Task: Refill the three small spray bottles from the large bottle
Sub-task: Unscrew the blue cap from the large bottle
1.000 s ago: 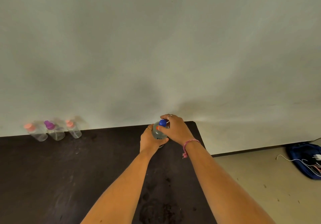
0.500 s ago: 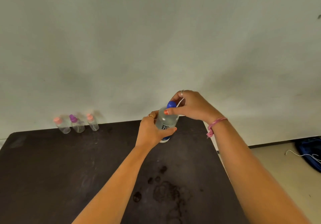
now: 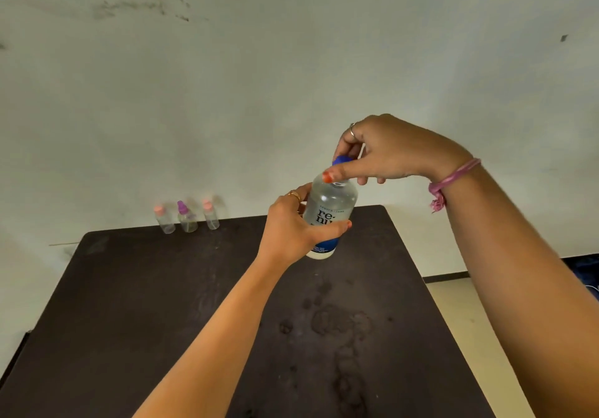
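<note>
My left hand (image 3: 290,228) grips the large clear bottle (image 3: 330,203) round its middle and holds it above the dark table (image 3: 136,304). My right hand (image 3: 385,150) pinches the bottle's blue cap (image 3: 342,159) from above. Three small spray bottles stand in a row at the table's far left edge against the wall: one with a pink cap (image 3: 163,219), one with a purple cap (image 3: 187,218) and another with a pink cap (image 3: 210,215).
Wet stains (image 3: 337,323) mark the table's near middle. A pale wall (image 3: 291,60) rises right behind the table. Bare floor (image 3: 460,314) lies to the right, with a dark blue bag (image 3: 588,271) at the frame's right edge.
Both hands have lifted the large bottle off the table and brought it closer to me. The view has tilted, so more of the table shows.
</note>
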{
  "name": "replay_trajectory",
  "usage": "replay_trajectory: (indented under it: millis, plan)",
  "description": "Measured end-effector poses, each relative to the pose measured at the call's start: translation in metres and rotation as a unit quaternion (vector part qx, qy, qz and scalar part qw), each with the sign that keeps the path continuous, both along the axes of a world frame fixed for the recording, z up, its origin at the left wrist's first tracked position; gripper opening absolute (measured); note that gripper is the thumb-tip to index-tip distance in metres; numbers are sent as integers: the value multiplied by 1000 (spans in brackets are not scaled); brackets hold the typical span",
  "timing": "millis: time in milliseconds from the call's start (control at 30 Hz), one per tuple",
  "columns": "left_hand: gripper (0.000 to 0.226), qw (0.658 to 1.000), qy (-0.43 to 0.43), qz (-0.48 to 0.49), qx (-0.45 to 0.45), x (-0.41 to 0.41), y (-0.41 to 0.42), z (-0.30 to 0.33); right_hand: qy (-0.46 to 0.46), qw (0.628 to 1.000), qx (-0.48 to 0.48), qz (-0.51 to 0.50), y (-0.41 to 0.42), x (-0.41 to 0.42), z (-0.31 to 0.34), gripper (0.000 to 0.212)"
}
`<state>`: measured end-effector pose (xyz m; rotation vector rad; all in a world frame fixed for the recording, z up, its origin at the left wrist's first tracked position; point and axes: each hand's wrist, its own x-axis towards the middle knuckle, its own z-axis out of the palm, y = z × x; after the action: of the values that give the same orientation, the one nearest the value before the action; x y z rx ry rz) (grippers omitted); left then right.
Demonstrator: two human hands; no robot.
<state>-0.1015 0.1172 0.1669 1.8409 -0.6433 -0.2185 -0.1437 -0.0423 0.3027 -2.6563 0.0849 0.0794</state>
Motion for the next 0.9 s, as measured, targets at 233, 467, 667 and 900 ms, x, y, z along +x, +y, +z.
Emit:
replay_trajectory:
  millis: [233,467,667,900]
  plan:
    - [68,1000,-7,-2,3,-12,22,5,17,1000,-3,9,20,-18,9,54]
    - [73,1000,-12,-4,7,-19,35,5,35,996,-62,50,37,-24,10,43]
    - [66,1000,-14,-9,8,-24,40,6,18,996,-88,4,49,-25,2,39]
    - [64,1000,-15,-21,14,-31,43,1,33,996,-86,-13,55,-36,1,54]
